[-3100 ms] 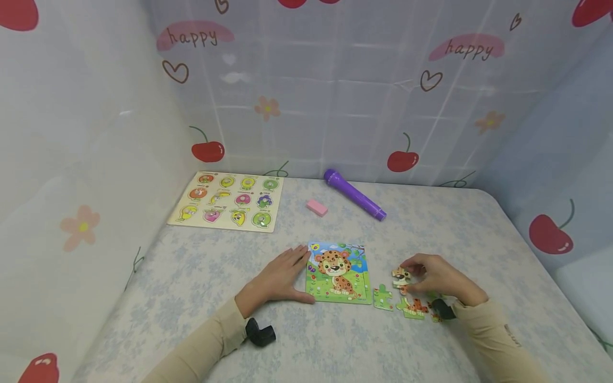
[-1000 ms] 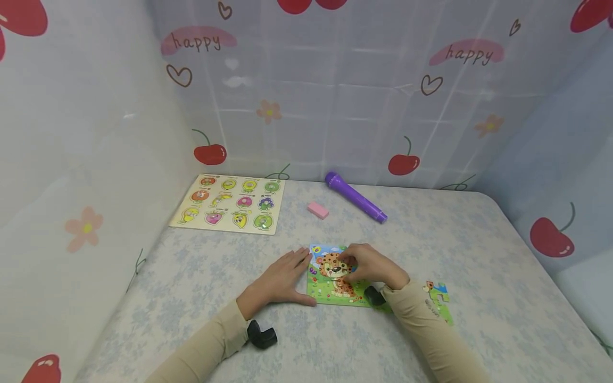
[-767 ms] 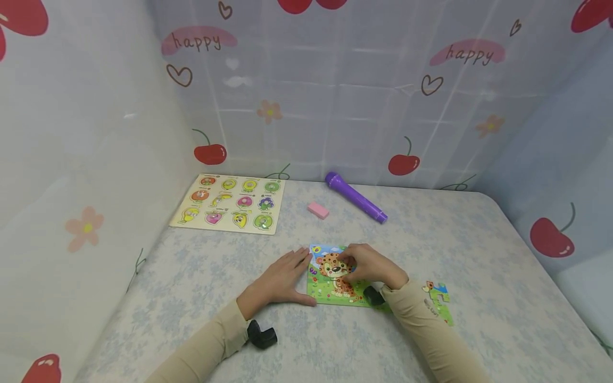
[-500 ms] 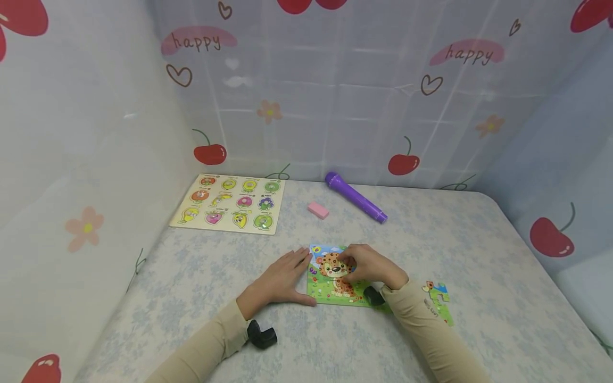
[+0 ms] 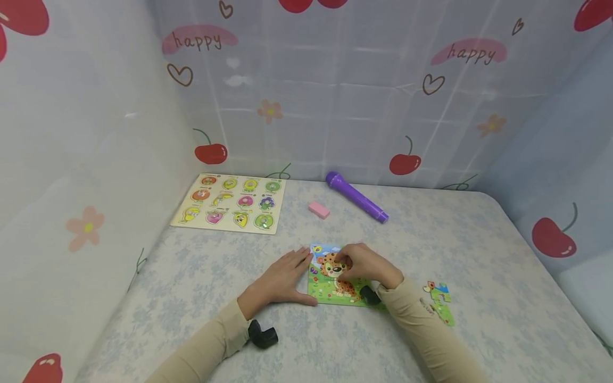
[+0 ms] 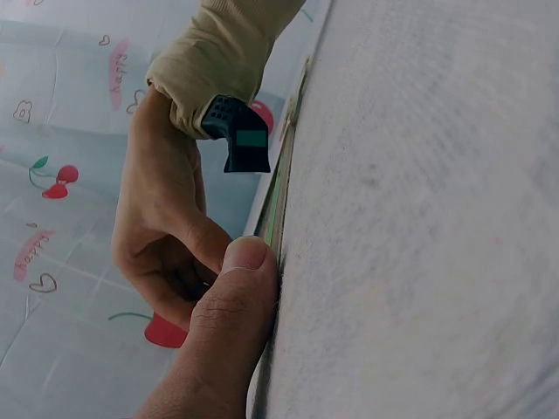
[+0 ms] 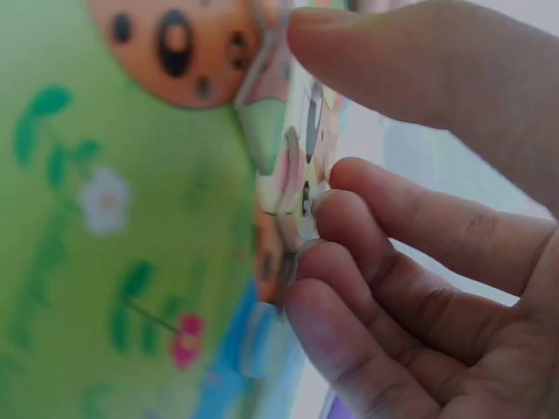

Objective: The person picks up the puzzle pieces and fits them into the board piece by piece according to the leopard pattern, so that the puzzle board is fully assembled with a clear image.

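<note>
A leopard jigsaw puzzle board (image 5: pixel 322 293) lies flat on the table in front of the person. The left hand (image 5: pixel 283 279) lies along its left edge with fingers extended; its thumb touches the near left corner, as the left wrist view also shows at the thumb (image 6: pixel 229 319). Over the board's upper part, the right hand (image 5: pixel 367 264) pinches a puzzle piece (image 7: pixel 301 188) bearing part of the leopard's face between thumb and fingertips. In the right wrist view that piece sits slightly raised and tilted against the picture. The right hand hides the board's upper right part.
Loose puzzle pieces (image 5: pixel 441 298) lie right of the board, partly behind the right sleeve (image 5: pixel 421 324). Farther back are a fruit puzzle board (image 5: pixel 230 205), a pink eraser-like block (image 5: pixel 319 210) and a purple toy microphone (image 5: pixel 356 197). Printed curtains enclose the table.
The right hand has carried the puzzle piece leftward from beside the loose pieces onto the board. Over the last second it has barely shifted. The left hand has stayed at the board's left edge.
</note>
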`<state>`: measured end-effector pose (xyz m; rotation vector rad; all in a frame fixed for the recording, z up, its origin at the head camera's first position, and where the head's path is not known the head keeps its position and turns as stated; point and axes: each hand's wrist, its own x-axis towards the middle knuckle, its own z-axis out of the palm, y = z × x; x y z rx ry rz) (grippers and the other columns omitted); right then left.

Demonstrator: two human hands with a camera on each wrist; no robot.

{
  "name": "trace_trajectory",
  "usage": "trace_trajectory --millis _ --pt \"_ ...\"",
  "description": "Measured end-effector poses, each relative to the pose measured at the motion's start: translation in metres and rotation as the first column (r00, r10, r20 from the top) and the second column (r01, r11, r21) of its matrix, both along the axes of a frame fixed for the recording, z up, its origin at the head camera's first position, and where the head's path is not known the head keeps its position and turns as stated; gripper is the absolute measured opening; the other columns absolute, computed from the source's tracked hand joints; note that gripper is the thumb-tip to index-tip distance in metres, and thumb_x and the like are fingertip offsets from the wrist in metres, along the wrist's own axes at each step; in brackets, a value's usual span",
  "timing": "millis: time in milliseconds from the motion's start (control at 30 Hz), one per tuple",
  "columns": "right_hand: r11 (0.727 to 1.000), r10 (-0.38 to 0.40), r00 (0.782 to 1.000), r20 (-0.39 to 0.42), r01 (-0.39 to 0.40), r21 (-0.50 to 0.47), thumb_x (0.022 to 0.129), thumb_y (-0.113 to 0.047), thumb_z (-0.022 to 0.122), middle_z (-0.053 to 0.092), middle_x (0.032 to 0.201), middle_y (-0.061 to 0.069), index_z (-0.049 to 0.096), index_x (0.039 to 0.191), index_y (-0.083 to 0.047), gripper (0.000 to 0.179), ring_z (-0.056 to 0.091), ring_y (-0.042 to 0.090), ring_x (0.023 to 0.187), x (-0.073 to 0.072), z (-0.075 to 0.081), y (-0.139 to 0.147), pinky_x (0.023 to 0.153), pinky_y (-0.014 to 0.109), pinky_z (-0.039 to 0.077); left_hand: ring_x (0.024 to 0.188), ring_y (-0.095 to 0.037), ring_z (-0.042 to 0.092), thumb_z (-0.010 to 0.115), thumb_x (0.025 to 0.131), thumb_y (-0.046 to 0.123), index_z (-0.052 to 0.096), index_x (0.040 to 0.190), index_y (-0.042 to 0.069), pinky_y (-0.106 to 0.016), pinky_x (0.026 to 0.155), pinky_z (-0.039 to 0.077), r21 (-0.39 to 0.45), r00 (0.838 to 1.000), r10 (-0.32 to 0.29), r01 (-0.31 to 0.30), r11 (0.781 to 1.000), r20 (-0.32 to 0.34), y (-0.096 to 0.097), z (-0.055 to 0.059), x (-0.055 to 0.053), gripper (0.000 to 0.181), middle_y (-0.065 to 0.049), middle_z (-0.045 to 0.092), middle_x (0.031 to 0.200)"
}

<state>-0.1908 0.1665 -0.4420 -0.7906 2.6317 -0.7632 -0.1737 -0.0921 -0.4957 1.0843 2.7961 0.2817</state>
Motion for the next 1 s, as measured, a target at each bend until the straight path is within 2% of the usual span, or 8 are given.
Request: trace_trajectory --millis 133,400,700,1000 --pt "1.000 -0.005 1.000 0.031 0.005 -0.011 0.076 -0.018 0.083 0.071 0.099 0.006 0.070 0.111 0.001 0.042 0.062 0.011 0.081 0.001 0.000 0.000 0.070 0.021 0.053 0.153 -0.020 0.015 0.053 0.073 0.084 0.017 0.157 0.009 -0.038 0.125 0.018 0.006 1.000 0.002 -0.002 1.000 0.013 0.001 0.001 0.001 0.118 -0.008 0.016 0.164" --pt "0.997 -0.072 0.997 -0.001 0.071 -0.037 0.075 -0.022 0.084 0.069 0.100 0.005 0.071 0.112 -0.004 0.043 0.063 0.014 0.088 0.005 0.005 0.008 0.076 0.028 0.055 0.153 -0.021 0.015 0.053 0.074 0.085 0.018 0.157 0.009 -0.038 0.125 0.019 0.007 1.000 0.001 -0.001 1.000 0.007 0.000 0.002 0.000 0.118 -0.009 0.017 0.164" --pt "0.999 -0.038 0.999 -0.025 0.037 -0.035 0.076 -0.025 0.084 0.068 0.100 0.004 0.069 0.111 -0.005 0.043 0.062 0.015 0.087 0.009 0.004 0.016 0.076 0.027 0.055 0.152 -0.020 0.016 0.051 0.074 0.085 0.018 0.157 0.007 -0.038 0.125 0.019 0.006 1.000 -0.008 0.008 1.000 -0.022 -0.001 0.000 0.000 0.118 -0.009 0.017 0.164" --pt "0.996 -0.003 1.000 0.026 0.005 -0.090 0.078 -0.019 0.082 0.067 0.103 0.007 0.067 0.113 -0.003 0.042 0.061 0.019 0.088 0.013 0.003 0.028 0.074 0.025 0.054 0.153 -0.020 0.015 0.053 0.074 0.084 0.017 0.157 0.008 -0.037 0.125 0.018 -0.009 1.000 -0.004 0.004 1.000 -0.019 0.000 -0.003 -0.001 0.118 -0.009 0.017 0.164"
